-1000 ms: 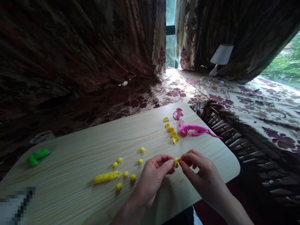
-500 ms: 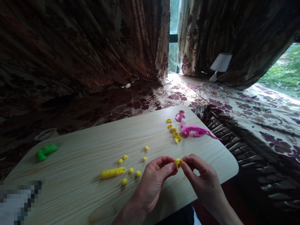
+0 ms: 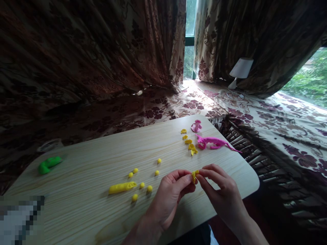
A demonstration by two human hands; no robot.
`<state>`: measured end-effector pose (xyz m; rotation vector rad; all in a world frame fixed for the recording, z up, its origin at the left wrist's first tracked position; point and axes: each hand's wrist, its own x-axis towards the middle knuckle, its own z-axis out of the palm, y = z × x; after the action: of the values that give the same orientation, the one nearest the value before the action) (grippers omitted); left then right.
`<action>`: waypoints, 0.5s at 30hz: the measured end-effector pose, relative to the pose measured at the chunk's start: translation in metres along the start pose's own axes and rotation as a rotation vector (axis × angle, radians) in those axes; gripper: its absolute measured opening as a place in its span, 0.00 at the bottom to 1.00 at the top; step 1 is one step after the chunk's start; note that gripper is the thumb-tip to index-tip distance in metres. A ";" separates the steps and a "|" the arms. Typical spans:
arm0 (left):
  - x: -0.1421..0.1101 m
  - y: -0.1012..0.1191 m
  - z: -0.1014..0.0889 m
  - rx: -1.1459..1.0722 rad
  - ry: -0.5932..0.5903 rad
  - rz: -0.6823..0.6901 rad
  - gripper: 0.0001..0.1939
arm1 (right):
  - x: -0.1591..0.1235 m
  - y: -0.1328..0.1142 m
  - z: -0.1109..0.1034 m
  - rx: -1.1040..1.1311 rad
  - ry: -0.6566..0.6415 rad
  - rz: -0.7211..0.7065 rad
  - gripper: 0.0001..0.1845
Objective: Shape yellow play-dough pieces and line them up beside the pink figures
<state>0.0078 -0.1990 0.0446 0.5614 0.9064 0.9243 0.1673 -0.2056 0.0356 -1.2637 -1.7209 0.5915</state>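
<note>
Left hand (image 3: 170, 192): pinching the yellow piece (image 3: 194, 176)
Right hand (image 3: 224, 189): fingertips gripping its other side
Yellow piece: right of the roll (image 3: 121, 188)
Balls (image 3: 149, 188): about the roll's right end (seven, small)

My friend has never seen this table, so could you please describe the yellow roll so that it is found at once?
On the pale table, look left of the person's left hand, where small yellow balls lie scattered. The yellow roll lies among them, its right end rough and pitted. It is the only long, thick piece there; its neighbours are round.
</note>
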 end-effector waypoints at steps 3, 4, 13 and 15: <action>0.006 -0.002 0.002 0.117 0.040 0.034 0.07 | 0.003 0.001 -0.010 -0.113 -0.086 -0.032 0.15; 0.009 -0.002 0.003 0.154 0.043 0.041 0.07 | 0.005 0.001 -0.013 -0.139 -0.103 -0.058 0.15; 0.003 0.001 -0.009 0.462 0.149 0.156 0.12 | 0.046 0.039 -0.018 -0.451 -0.142 -0.162 0.08; -0.005 0.002 -0.017 0.516 0.142 0.161 0.11 | 0.055 0.046 -0.014 -0.475 -0.192 -0.178 0.08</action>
<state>-0.0091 -0.2011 0.0394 1.0305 1.2537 0.8818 0.1977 -0.1394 0.0269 -1.3845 -2.1947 0.2059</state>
